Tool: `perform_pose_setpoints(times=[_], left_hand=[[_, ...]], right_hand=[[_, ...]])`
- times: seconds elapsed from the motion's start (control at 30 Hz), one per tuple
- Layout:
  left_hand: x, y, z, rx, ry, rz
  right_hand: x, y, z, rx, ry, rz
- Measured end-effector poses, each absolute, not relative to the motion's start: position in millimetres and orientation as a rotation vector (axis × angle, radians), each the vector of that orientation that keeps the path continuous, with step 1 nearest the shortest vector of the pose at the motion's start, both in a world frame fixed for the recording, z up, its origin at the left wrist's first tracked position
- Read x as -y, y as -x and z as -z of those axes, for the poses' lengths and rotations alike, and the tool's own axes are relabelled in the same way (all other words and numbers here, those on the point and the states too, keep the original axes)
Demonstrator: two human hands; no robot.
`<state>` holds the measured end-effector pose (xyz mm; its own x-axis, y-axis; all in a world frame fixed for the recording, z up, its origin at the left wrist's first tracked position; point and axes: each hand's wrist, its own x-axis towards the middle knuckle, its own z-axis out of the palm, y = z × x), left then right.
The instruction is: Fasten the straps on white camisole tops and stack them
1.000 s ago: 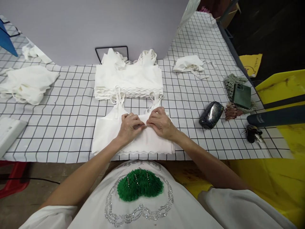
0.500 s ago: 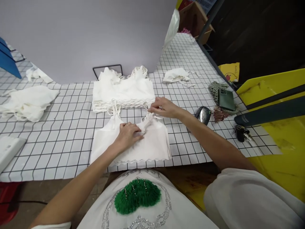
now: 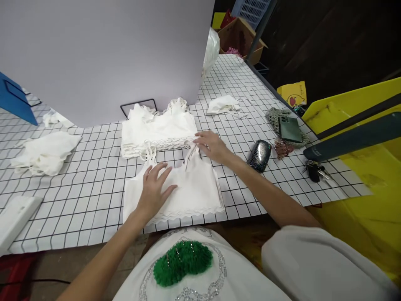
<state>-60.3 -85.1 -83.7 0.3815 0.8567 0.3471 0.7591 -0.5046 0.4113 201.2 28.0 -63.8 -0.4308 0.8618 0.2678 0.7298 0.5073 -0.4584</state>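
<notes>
Left grip (image 3: 155,187): fingers spread wide, palm flat on white top (image 3: 175,192) at near edge of gridded surface (image 3: 94,184). Right grip (image 3: 212,144): fingers loosely curled, touching top's right strap (image 3: 189,156); closure unclear. Stack (image 3: 158,129) of matching tops just behind. No legible writing. Half-second earlier: left fist bunched on cloth, right pinching strap higher.
</notes>
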Motion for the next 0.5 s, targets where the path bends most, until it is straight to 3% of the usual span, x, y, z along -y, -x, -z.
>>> perform_pose_setpoints(times=[0.27,0.5], left_hand=[[134.1,89.0,94.8,-1.36,-2.811,-0.504],[126.6,99.0,100.8,-1.263,-2.918,-0.739]], right_hand=[[129.7,-155.5,93.3,2.594,1.307,-0.43],[78.7,-237.5,86.9,2.166,1.684,-0.409]])
